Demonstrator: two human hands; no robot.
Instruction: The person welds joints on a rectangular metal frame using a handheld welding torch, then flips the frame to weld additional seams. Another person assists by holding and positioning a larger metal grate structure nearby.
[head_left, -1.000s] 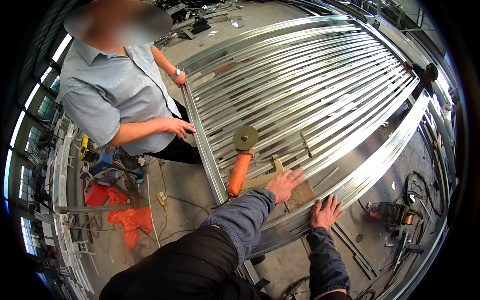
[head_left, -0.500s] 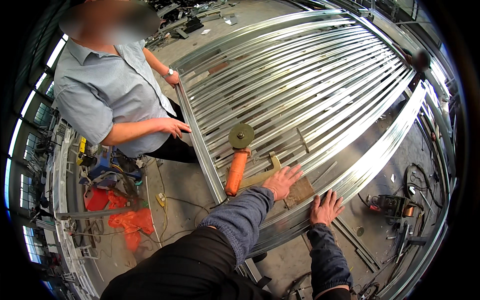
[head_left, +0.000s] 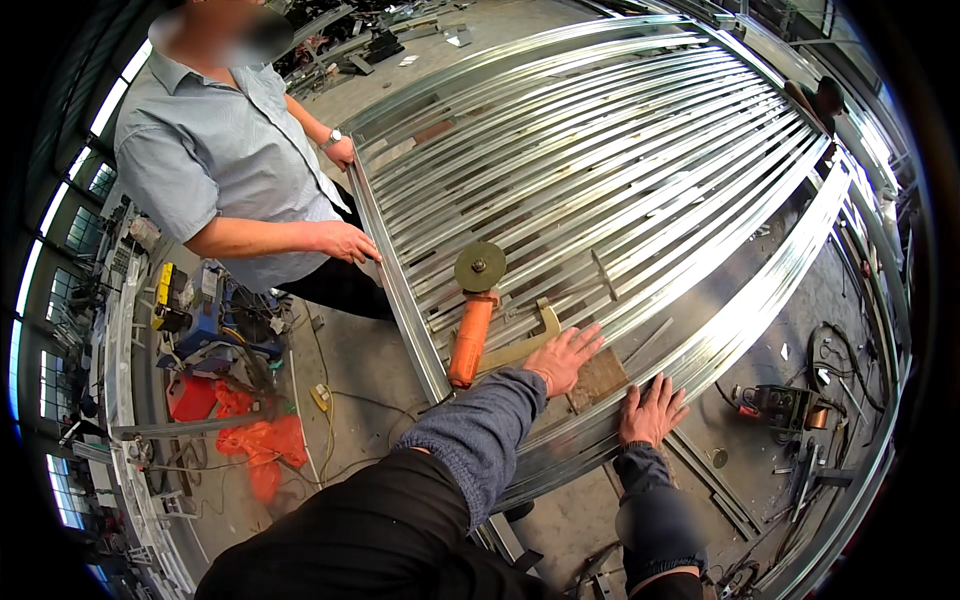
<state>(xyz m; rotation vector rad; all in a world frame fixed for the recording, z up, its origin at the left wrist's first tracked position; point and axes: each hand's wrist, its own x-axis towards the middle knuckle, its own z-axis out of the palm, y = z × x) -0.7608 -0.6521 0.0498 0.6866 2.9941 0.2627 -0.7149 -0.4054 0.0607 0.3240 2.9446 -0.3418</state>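
Note:
My left hand (head_left: 563, 361) lies flat with fingers stretched out at the near edge of the metal slats (head_left: 560, 205), by a wooden piece (head_left: 599, 381). My right hand (head_left: 652, 411) rests, fingers spread, on the wide shiny outer rail (head_left: 752, 318) of the frame. Neither hand grips anything. Left of my left hand, an orange angle grinder (head_left: 471, 338) with a round disc lies across the slats. Between the grinder and my hand is a tan curved bar (head_left: 517, 350). A thin metal bar with a crosspiece (head_left: 606, 276) sits farther in on the slats.
At the left, a co-worker in a grey shirt (head_left: 215, 150) keeps both hands at the frame's end rail (head_left: 392, 275). Another person (head_left: 828, 98) is at the far right end. Cables, orange plastic (head_left: 265, 440) and a dark machine with a copper-coloured spool (head_left: 785, 408) lie on the floor.
The co-worker's nearer hand has lifted slightly at the end rail, and their body has shifted a little. My hands stay in nearly the same places.

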